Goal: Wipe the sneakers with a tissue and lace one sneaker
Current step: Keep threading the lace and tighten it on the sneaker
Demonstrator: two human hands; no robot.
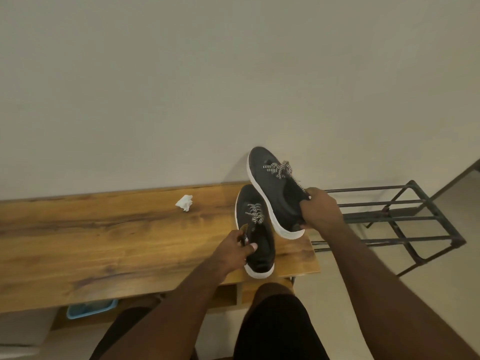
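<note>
Wooden bench [104,229], both hands [235,249] [320,210] half-hiding sneakers' [255,229] [272,193] heels

Left hand [235,249] fingers curled gripping, right hand [320,210] raised, fingers clutching

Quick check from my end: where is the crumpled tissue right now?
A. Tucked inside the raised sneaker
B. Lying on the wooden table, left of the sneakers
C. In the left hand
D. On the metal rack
B. The tissue lies alone on the wooden table, while the left hand and right hand each grip a sneaker.
</note>
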